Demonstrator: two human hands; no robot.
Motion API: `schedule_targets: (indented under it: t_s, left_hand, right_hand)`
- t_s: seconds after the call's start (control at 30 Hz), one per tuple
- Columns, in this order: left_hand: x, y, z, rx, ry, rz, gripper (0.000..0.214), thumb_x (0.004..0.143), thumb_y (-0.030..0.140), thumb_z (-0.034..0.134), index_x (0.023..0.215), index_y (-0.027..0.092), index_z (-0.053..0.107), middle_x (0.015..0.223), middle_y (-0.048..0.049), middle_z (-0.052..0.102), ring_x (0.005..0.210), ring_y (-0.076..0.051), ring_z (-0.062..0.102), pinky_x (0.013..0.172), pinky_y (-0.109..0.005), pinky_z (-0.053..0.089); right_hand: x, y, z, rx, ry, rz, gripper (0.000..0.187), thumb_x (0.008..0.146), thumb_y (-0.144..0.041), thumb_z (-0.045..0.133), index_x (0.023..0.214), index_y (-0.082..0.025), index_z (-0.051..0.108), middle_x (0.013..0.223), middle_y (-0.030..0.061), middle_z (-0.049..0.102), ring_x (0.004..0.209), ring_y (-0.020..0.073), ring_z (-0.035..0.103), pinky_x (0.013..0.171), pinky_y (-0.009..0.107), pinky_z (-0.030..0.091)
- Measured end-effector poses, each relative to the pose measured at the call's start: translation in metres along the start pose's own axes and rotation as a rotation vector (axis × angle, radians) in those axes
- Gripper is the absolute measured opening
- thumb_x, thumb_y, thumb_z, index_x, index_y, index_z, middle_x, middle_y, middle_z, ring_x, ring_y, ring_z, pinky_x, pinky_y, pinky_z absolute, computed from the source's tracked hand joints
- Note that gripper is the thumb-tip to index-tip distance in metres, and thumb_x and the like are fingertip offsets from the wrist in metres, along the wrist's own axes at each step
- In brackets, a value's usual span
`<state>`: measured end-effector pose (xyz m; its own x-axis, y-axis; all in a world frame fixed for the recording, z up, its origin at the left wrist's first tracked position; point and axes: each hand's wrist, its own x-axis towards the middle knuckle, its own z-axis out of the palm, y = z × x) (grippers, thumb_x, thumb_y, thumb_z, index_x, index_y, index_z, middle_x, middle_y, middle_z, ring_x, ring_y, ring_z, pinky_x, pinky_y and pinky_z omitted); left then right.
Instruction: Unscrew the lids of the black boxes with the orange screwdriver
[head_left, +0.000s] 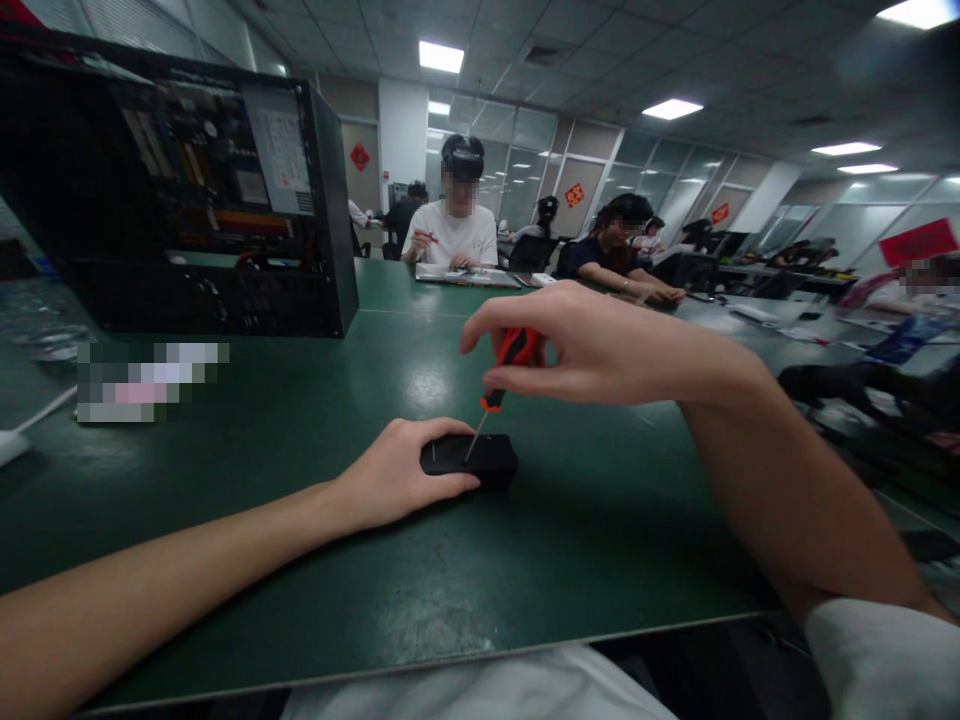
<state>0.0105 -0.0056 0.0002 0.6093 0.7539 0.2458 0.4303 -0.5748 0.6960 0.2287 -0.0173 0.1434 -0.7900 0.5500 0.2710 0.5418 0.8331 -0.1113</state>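
A small black box-shaped device [495, 462] lies on the green tabletop in front of me. My left hand [401, 468] grips its left end, thumb along the near side and fingers along the far side. Above it, my right hand [577, 340] holds a screwdriver [516, 350] with a red and black handle. The screwdriver leans to the right, and its thin shaft runs down to the top face of the device. Whether the tip sits in a screw is too small to tell. A short thin pin or screw [433, 452] shows near the device's left end.
An open black computer case [334, 220] stands at the back left of the green table [300, 590]. A blurred-out item [150, 385] lies before it, with a white cable [52, 408] at the left edge. Across the table a person in white [457, 225] works; another [619, 245] sits further right.
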Motion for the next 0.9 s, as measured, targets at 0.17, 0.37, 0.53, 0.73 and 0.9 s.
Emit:
schedule_targets:
  t_s: [0.17,0.37,0.53,0.73,0.9]
  left_hand:
    - [0.001,0.001,0.0,0.001,-0.003,0.004,0.04,0.08,0.038,0.078,0.116,0.022,0.071,0.098,0.0004,0.076,0.088,-0.022,0.07,0.078,-0.028,0.047]
    - [0.001,0.001,0.0,-0.008,0.006,0.004,0.038,0.079,0.036,0.078,0.114,0.022,0.072,0.094,0.0018,0.076,0.085,-0.021,0.07,0.077,-0.028,0.048]
    - [0.001,0.0,0.0,-0.015,0.002,0.001,0.038,0.08,0.035,0.078,0.115,0.022,0.072,0.097,0.0009,0.076,0.086,-0.021,0.07,0.078,-0.028,0.048]
    - [0.0,-0.001,0.0,-0.007,0.002,0.007,0.038,0.08,0.037,0.078,0.115,0.023,0.072,0.096,0.0005,0.076,0.087,-0.022,0.07,0.076,-0.029,0.048]
    - [0.001,-0.001,0.0,0.003,0.012,0.002,0.037,0.079,0.036,0.077,0.113,0.021,0.072,0.097,-0.0016,0.076,0.087,-0.024,0.069,0.078,-0.031,0.051]
  right_hand:
    - [-0.005,-0.002,-0.005,0.098,-0.078,-0.148,0.033,0.088,-0.019,0.061,0.122,-0.019,0.062,0.109,0.0061,0.07,0.09,0.0155,0.065,0.074,0.026,0.048]
    - [-0.002,-0.009,0.001,0.051,-0.001,-0.133,0.021,0.091,-0.021,0.059,0.111,-0.018,0.065,0.104,0.0066,0.069,0.086,0.0155,0.063,0.073,0.026,0.047]
    - [-0.001,-0.012,0.001,0.102,-0.031,-0.222,0.027,0.087,-0.011,0.058,0.112,-0.019,0.066,0.117,0.0078,0.066,0.096,0.0157,0.062,0.08,0.027,0.049]
    - [0.003,-0.01,0.001,0.082,-0.021,-0.217,0.016,0.093,-0.016,0.056,0.102,-0.016,0.069,0.097,0.0057,0.07,0.081,0.0124,0.062,0.072,0.023,0.046]
    - [0.002,-0.021,0.01,0.062,0.043,-0.267,0.029,0.091,-0.013,0.055,0.118,-0.017,0.063,0.109,0.008,0.068,0.087,0.0141,0.06,0.074,0.025,0.046]
